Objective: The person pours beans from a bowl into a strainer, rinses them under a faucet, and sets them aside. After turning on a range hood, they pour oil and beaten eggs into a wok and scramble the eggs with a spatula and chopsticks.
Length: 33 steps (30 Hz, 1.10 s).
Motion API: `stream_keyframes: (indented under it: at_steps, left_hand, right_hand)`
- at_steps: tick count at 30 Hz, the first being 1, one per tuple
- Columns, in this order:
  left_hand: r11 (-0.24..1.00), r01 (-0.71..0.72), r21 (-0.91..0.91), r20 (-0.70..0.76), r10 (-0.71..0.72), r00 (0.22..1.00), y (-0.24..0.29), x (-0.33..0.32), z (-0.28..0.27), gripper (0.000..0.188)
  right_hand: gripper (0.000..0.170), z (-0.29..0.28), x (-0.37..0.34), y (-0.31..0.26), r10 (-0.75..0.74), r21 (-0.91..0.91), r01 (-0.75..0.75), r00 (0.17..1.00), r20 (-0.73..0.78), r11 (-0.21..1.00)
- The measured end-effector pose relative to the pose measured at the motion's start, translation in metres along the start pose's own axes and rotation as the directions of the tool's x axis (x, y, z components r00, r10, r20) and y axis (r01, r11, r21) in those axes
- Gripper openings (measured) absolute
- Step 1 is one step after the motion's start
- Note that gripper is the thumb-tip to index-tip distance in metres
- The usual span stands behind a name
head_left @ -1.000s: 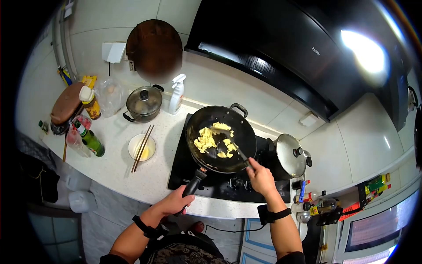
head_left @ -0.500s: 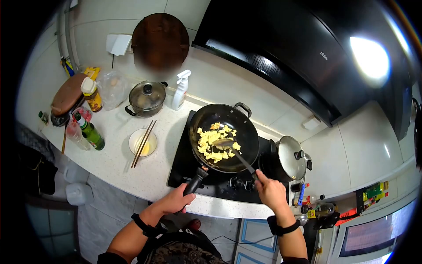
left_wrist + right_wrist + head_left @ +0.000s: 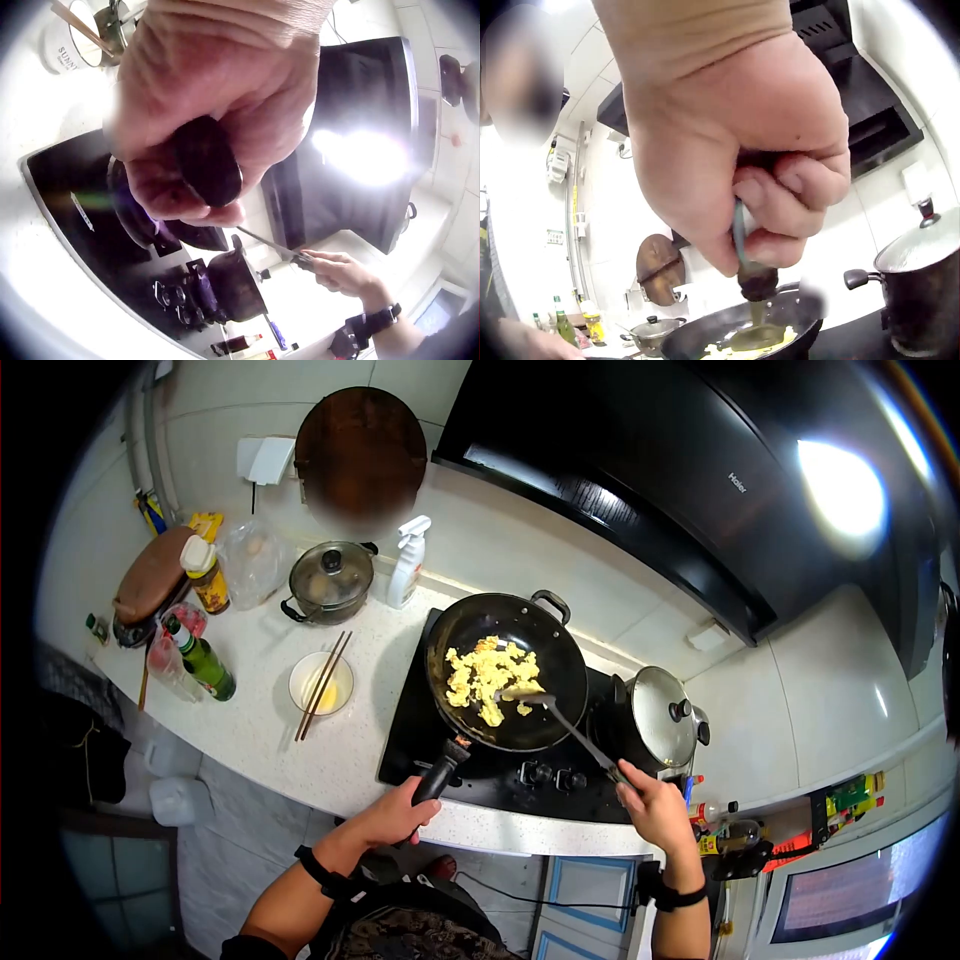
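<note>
A black wok [image 3: 555,650] stands on the stove with yellow scrambled egg [image 3: 480,678] in it. The left hand [image 3: 395,815] grips the wok's black handle [image 3: 440,772]; in the left wrist view the handle's dark end [image 3: 208,161] sticks out of the curled fingers of the left hand [image 3: 217,97]. The right hand [image 3: 660,815] holds a spatula [image 3: 580,738] by its handle, its blade at the right edge of the egg. Seen from the right wrist, the fingers of the right hand [image 3: 750,142] curl round the handle, with the spatula blade [image 3: 759,337] over the egg.
Right of the wok stands a lidded pot [image 3: 655,725]. On the counter [image 3: 250,735] to the left are a bowl [image 3: 300,685] with chopsticks across it, a small lidded pot [image 3: 325,605], a spray bottle [image 3: 405,570] and several bottles. A range hood [image 3: 640,480] hangs above.
The right hand has moved right and down, drawing the spatula toward the wok's right side. Egg pieces have shifted and lie more together. The left hand keeps its grip on the handle.
</note>
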<state>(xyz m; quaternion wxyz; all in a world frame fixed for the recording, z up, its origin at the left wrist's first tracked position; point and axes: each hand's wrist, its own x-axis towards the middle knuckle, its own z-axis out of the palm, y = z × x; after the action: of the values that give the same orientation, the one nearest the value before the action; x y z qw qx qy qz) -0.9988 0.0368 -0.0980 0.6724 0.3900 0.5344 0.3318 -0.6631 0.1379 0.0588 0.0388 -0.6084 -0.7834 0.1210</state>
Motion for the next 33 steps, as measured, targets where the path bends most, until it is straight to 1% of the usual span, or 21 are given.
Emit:
stream_keyframes:
  at_steps: [1,2,4,5,8,9,12,13,14,16,17,20,22,23,24,25,26,28,29,33]
  left_hand:
    - [1.000,-0.005,-0.010,-0.005,0.005,1.000,-0.001,0.000,0.001,0.041]
    - [1.000,-0.008,-0.016,-0.007,0.008,1.000,-0.002,0.000,0.001,0.041]
    - [1.000,0.001,-0.007,-0.007,-0.001,1.000,-0.001,0.000,0.002,0.041]
    - [1.000,0.004,-0.002,-0.008,-0.004,1.000,0.000,0.000,0.001,0.042]
    - [1.000,0.001,0.013,-0.001,-0.001,1.000,0.001,-0.001,0.000,0.043]
    - [1.000,0.006,0.026,0.003,-0.006,1.000,0.002,0.000,0.000,0.043]
    - [1.000,0.009,0.019,-0.007,-0.009,1.000,-0.001,0.000,0.000,0.043]
    - [1.000,0.008,0.010,-0.006,-0.008,1.000,-0.002,0.000,0.001,0.042]
    - [1.000,0.005,0.006,-0.004,-0.005,1.000,-0.002,0.001,0.001,0.042]
    - [1.000,0.002,0.010,-0.009,-0.002,1.000,0.002,-0.001,0.002,0.041]
    - [1.000,-0.001,0.013,-0.013,0.001,1.000,0.003,-0.002,0.001,0.040]
    - [1.000,-0.027,-0.002,-0.008,0.027,1.000,-0.001,0.000,0.000,0.039]
    - [1.000,-0.013,0.019,0.000,0.013,1.000,0.004,-0.002,-0.002,0.038]
    - [1.000,-0.005,0.013,-0.007,0.005,1.000,0.003,-0.003,-0.002,0.038]
    - [1.000,0.001,0.006,-0.012,-0.001,1.000,0.003,-0.003,-0.001,0.038]
    - [1.000,0.007,0.003,-0.014,-0.007,1.000,0.003,-0.003,-0.001,0.038]
    - [1.000,0.012,0.002,-0.015,-0.012,1.000,0.003,-0.002,0.000,0.038]
    - [1.000,0.008,0.005,-0.017,-0.008,1.000,0.003,-0.001,0.001,0.038]
    - [1.000,0.008,0.008,-0.017,-0.008,1.000,0.003,-0.001,0.000,0.038]
    - [1.000,-0.008,-0.006,-0.014,0.008,1.000,0.000,0.000,0.000,0.038]
  right_hand:
    - [0.038,-0.001,-0.005,0.005,-0.070,0.076,0.070,0.998,0.001,0.995]
    - [0.038,0.003,-0.005,0.004,-0.081,-0.017,0.082,0.996,0.034,0.997]
    - [0.037,0.011,-0.010,-0.021,-0.084,-0.199,0.102,0.992,0.099,0.975]
    - [0.035,0.029,-0.004,-0.016,-0.145,-0.230,0.145,0.989,0.017,0.962]
    - [0.034,0.048,0.014,-0.017,-0.121,-0.230,0.087,0.983,-0.138,0.969]
    - [0.035,0.042,0.015,-0.014,-0.077,-0.217,0.052,0.991,-0.108,0.975]
    - [0.034,0.020,0.001,-0.021,-0.076,-0.012,0.075,0.989,-0.128,0.997]
    - [0.035,0.018,-0.001,-0.031,-0.055,-0.012,0.054,0.995,-0.087,0.998]
    - [0.035,0.028,0.003,-0.031,-0.139,-0.050,0.136,0.987,-0.075,0.989]
    - [0.035,0.049,0.013,-0.042,-0.178,-0.185,0.165,0.983,-0.055,0.969]
    - [0.035,0.063,0.022,-0.037,-0.160,-0.216,0.145,0.986,-0.055,0.965]
    - [0.035,0.058,0.031,-0.031,-0.072,-0.292,0.036,0.991,-0.115,0.956]
    - [0.033,0.037,0.024,-0.017,-0.033,-0.200,0.010,0.993,-0.112,0.980]
    - [0.033,0.028,0.022,-0.018,-0.050,-0.154,0.031,0.991,-0.121,0.988]
    - [0.033,0.025,0.017,-0.018,-0.042,-0.096,0.029,0.990,-0.136,0.995]
    - [0.032,0.033,0.020,-0.024,-0.044,-0.066,0.034,0.985,-0.165,0.997]
    - [0.033,0.040,0.025,-0.033,-0.063,-0.081,0.050,0.983,-0.171,0.995]
    - [0.034,0.060,0.035,-0.038,-0.099,-0.149,0.083,0.990,-0.103,0.985]
    - [0.035,0.063,0.035,-0.042,-0.072,-0.137,0.068,0.997,-0.023,0.988]
    - [0.034,0.033,0.017,-0.024,-0.100,-0.164,0.085,0.991,-0.087,0.983]
